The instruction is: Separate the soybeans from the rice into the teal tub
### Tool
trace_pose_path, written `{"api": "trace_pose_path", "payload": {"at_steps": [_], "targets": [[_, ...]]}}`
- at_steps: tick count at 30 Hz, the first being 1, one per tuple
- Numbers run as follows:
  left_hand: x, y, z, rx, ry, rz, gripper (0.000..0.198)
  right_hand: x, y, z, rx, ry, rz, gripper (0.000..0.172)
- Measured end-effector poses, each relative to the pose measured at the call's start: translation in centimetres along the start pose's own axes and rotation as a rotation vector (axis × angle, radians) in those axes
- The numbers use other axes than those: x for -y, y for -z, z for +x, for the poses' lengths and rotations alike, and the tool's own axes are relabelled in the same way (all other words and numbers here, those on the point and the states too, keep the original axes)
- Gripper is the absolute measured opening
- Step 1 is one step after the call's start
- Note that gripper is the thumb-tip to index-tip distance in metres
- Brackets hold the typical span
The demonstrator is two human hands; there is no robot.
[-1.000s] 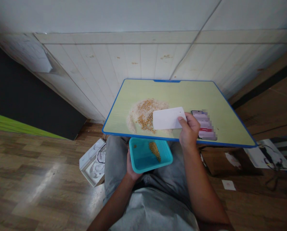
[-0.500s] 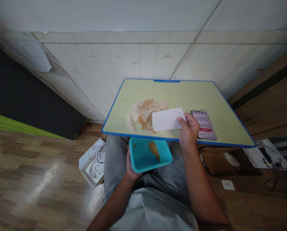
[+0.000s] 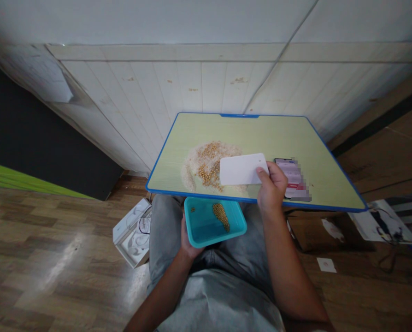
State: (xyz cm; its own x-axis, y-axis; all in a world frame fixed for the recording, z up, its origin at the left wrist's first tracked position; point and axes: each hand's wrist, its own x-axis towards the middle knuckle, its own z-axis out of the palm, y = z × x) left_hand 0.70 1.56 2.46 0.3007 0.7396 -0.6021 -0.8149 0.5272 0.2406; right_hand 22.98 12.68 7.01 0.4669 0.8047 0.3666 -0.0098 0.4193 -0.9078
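Observation:
My left hand grips a turquoise plastic container from its left side, over my lap and just below the table edge. Inside it lie round yellow soybeans in a patch, with a few more in the left corner. Between the thumb and fingers of my right hand is a white plastic card with a small hole near one corner. The card hovers at the right side of a pile of pale rice-like grains mixed with soybeans.
The pile lies on a small yellow-green table with a blue rim. A phone rests to the right of my right hand. On the floor at left stands an open white box with cables. A brown box sits under the table's right side.
The card and my right hand have shifted very slightly to the right and up. My left hand and the container have barely moved.

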Motion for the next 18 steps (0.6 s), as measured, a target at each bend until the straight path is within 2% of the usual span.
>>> {"api": "trace_pose_path", "payload": {"at_steps": [6, 12, 15, 18], "targets": [[0.4, 1.4, 0.6, -0.004, -0.05, 0.071, 0.069, -0.2, 0.1, 0.0, 0.019, 0.007, -0.018, 0.023], [0.2, 1.2, 0.4, 0.04, -0.031, -0.024, 0.067, -0.2, 0.2, 0.0, 0.04, 0.006, -0.014, 0.022], [0.3, 1.6, 0.6, 0.009, -0.02, -0.08, 0.059, -0.2, 0.2, 0.1, 0.042, 0.002, -0.032, 0.024], [0.5, 2.1, 1.0, 0.041, -0.022, -0.051, 0.061, -0.1, 0.1, 0.1, 0.035, -0.006, -0.034, 0.024]]}}
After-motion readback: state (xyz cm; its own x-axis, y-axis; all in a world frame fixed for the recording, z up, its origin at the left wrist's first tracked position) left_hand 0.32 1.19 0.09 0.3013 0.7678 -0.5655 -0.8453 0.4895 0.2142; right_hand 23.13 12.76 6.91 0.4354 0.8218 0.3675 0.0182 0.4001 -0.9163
